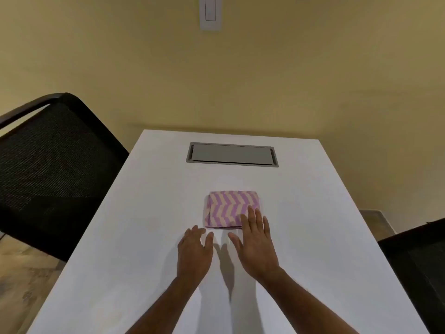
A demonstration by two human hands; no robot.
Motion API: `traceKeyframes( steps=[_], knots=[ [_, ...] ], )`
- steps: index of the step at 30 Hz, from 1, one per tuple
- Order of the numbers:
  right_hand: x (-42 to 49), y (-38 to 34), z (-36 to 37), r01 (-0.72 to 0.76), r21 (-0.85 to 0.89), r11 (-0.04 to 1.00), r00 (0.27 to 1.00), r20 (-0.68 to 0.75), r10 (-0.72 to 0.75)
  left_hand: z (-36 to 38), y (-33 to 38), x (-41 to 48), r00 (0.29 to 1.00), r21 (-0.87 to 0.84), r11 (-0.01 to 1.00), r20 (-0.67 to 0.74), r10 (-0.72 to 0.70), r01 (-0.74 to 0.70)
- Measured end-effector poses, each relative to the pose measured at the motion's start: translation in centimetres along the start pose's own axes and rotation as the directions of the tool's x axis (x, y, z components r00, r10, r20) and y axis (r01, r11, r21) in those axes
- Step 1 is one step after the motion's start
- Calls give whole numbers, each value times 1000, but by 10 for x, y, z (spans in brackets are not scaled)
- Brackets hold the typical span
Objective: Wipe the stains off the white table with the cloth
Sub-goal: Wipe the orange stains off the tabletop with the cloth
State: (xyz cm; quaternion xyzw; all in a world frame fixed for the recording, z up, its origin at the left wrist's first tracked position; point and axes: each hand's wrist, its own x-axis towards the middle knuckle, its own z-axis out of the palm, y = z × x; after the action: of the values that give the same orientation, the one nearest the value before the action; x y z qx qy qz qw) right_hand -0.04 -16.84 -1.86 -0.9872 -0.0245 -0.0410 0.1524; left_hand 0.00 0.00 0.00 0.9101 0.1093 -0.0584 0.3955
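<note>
cloth (227, 207) corner hidden (right hand (255, 247)), chair (55, 169) cropped

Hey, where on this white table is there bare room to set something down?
Bare table runs left of the cloth and left hand, toward the chair. It is also bare right of the right hand, and between cloth and grey hatch. Crowded: the near middle, around hands and cloth.

place: office or meeting room | white table (125, 249) with a flush grey cable hatch (232, 154) | black mesh-back chair (48, 169) at left | plain yellow wall (289, 80) with a white wall panel (210, 12)
</note>
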Motion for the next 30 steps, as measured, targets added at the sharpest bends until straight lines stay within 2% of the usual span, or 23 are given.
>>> traceKeyframes(
  steps=[4,9,12,16,19,24,30],
  knots=[
    [15,9,13,-12,0,1000,999,29,12,8,0,12,999,-61,998,-34,-12,10],
    [27,15,25,-1,-23,1000,997,75,3,21,6,24,997,-25,1000,-76,12,-14],
    [32,14,27,-20,-51,998,982,186,29,24,10,31,994,-9,1000,-105,0,-1],
    [33,10,36,-74,-20,997,980,186,76,32,10,41,991,-17,1000,-132,-20,18],
    [33,11,43,-78,-43,996,977,194,85,38,13,47,992,-64,997,-117,-49,42],
    [32,12,47,-62,-64,996,983,168,72,39,27,58,979,-324,930,-52,-200,173],
    [32,12,44,-68,-54,996,982,172,76,42,33,62,981,-250,950,-4,-193,186]
  ],
)
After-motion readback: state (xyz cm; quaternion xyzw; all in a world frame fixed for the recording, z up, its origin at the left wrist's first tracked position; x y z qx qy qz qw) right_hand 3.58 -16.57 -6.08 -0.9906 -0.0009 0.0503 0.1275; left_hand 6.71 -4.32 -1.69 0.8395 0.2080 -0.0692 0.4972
